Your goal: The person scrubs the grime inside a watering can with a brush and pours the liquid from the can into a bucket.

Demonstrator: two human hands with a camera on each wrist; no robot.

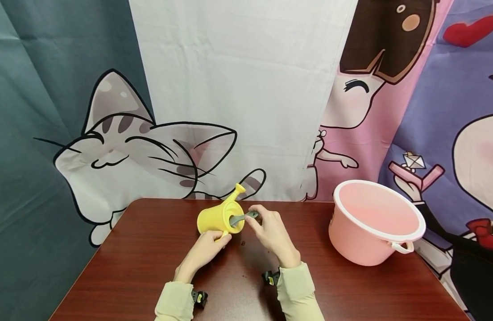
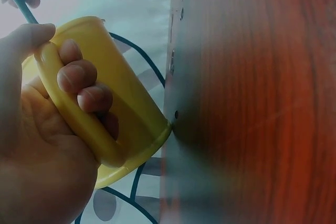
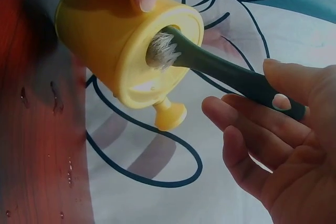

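A yellow watering can is tipped on its side over the table, its open top turned toward the right and its spout pointing up and back. My left hand grips the can's handle, fingers curled round it. In my right hand is a dark green brush, pinched near the end of its handle between thumb and fingers. The pale bristles sit in the can's opening, partly inside it.
A pink bucket with a white rim and handle stands at the table's right side. Small water drops lie on the dark red wooden table. A cartoon-printed cloth hangs behind the back edge.
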